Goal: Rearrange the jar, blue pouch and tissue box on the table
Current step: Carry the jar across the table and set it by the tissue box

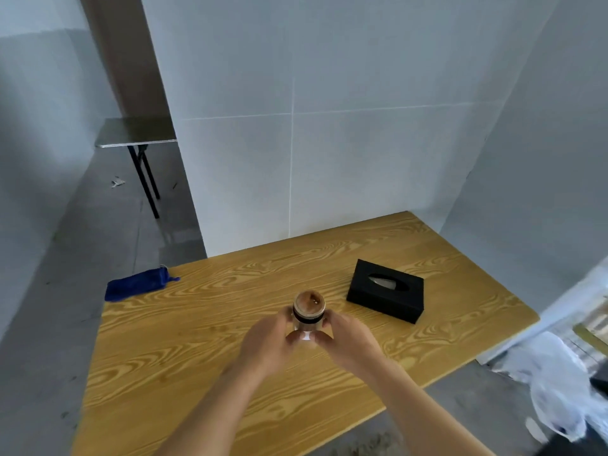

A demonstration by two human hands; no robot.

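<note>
Cupping the jar [308,311] between them, left hand [268,343] and right hand [350,340] share one grasping grip.

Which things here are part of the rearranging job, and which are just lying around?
Part of the job:
- jar, held between the left hand and the right hand
- blue pouch, at the table's far left corner
- black tissue box, right of the jar

Just lying about:
- white plastic bag on the floor, right
- folding table in the background
</note>
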